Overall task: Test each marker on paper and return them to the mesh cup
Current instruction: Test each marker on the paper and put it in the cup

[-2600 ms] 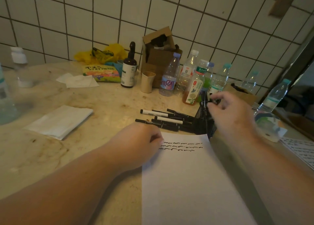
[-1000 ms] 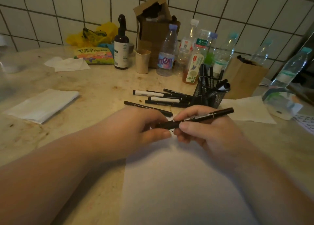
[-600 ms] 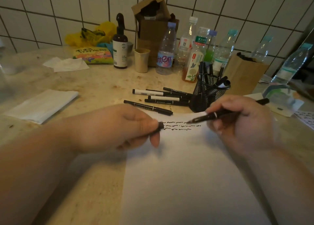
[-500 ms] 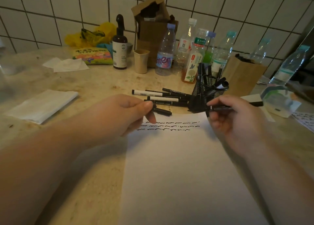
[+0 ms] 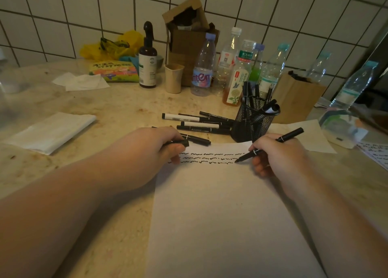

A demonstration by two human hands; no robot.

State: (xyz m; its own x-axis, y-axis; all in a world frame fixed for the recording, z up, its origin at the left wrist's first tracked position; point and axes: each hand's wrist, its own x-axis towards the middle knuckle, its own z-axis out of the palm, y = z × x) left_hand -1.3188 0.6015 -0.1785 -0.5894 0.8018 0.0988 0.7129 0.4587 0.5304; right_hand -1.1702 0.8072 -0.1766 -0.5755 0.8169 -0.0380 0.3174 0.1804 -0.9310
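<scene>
marker [image 5: 270,146] tip has dropped onto smooth paper [image 5: 220,214], right hand [image 5: 279,158] grip pinching it, left hand [image 5: 151,151] pinching its cap [image 5: 178,143].

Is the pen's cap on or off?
Off. The right hand holds the pen with its bare tip on the paper; the left hand holds the cap.

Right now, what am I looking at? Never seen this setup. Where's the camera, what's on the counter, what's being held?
There is no machine: a person works with bare hands, filmed by one wide-angle camera worn on the head, looking forward and down. The right hand holds an uncapped black marker with its tip at the end of the third row of squiggles on the white paper. The left hand pinches what looks like the marker's cap at the paper's top left corner. Behind the paper stands a black mesh cup holding a few markers, with loose markers lying to its left. Bottles line the tiled wall.
</scene>
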